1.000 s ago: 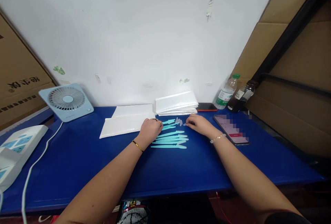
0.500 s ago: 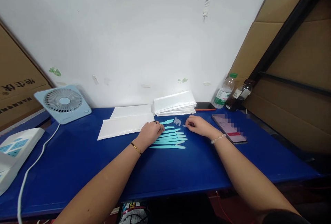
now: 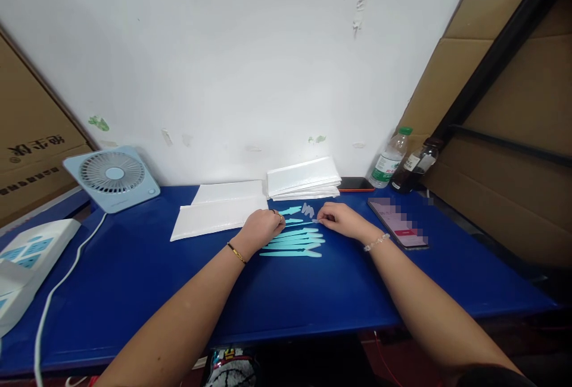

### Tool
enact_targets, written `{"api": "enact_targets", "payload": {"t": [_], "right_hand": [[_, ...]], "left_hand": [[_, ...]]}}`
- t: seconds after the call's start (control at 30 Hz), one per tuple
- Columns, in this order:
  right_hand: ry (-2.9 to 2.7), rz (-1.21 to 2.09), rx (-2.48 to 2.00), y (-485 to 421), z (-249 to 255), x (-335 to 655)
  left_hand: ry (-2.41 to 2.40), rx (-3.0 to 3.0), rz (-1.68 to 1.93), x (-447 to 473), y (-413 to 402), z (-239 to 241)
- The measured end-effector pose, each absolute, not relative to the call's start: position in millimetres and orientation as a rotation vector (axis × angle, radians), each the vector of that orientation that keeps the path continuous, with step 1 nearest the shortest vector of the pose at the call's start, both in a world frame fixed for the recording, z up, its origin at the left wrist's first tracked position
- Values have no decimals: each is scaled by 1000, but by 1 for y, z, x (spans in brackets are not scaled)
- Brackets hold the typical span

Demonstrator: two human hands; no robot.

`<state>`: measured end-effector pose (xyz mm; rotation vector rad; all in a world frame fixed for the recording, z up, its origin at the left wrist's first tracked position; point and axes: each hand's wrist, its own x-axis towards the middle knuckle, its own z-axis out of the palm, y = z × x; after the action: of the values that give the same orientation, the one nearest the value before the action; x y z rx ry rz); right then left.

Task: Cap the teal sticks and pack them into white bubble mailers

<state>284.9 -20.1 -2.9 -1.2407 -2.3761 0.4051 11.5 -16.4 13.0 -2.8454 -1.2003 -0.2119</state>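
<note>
My left hand (image 3: 261,227) is closed in a pinch on the handle end of a slim turquoise eyebrow razor (image 3: 300,224), its tip pointing right. Facing it, my right hand (image 3: 343,220) pinches a small translucent blade cap (image 3: 315,221) close to that tip; whether the two touch is too small to tell. Below the hands several more turquoise razors (image 3: 292,253) lie side by side, some with pale covers at their right ends. Two others lie above, partly hidden by my left hand. A few loose translucent caps (image 3: 308,211) rest just beyond.
White padded envelopes (image 3: 218,217) lie left, with another stack (image 3: 304,177) against the wall. A phone (image 3: 397,224) lies right, another phone (image 3: 355,184) behind. Two bottles (image 3: 385,167) stand back right. A fan (image 3: 114,175) and power strip (image 3: 33,262) occupy the left.
My left hand has lifted one razor out of the row and brought it toward the cap. My right hand has moved slightly left with the cap. The view has shifted a little.
</note>
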Motion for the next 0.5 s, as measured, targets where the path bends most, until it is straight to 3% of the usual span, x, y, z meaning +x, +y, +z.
{"api": "enact_targets", "payload": {"t": [0.5], "right_hand": [[-2380,437,-1260,-22,-2,288]], "left_hand": [[-1201,-2837,-206,11,-15,10]]}}
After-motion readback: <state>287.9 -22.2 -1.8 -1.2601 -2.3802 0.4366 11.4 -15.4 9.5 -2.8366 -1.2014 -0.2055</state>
